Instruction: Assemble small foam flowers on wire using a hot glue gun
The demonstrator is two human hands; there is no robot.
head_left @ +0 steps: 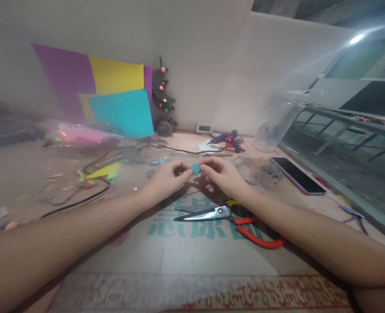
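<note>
A small teal cut-out piece (195, 169), perhaps flower-shaped, is pinched between both my hands above the work surface. My left hand (174, 176) grips its left edge with thumb and fingertips. On the opposite edge, the thumb and forefinger of my right hand (223, 174) are closed on it. Below the hands lie scissors (221, 213) with red handles, their blades slightly apart and pointing left. Part of the scissors' handles is hidden under my right forearm. Behind my left hand are small light-blue scraps (158, 161).
A dark glue gun (226, 141) with a red light sits at the back. Teal (122, 113), yellow (118, 74) and purple sheets (66, 78) lean on the wall beside a small decorated tree (164, 100). A phone (297, 176) lies right. A black cable (81, 204) crosses the left.
</note>
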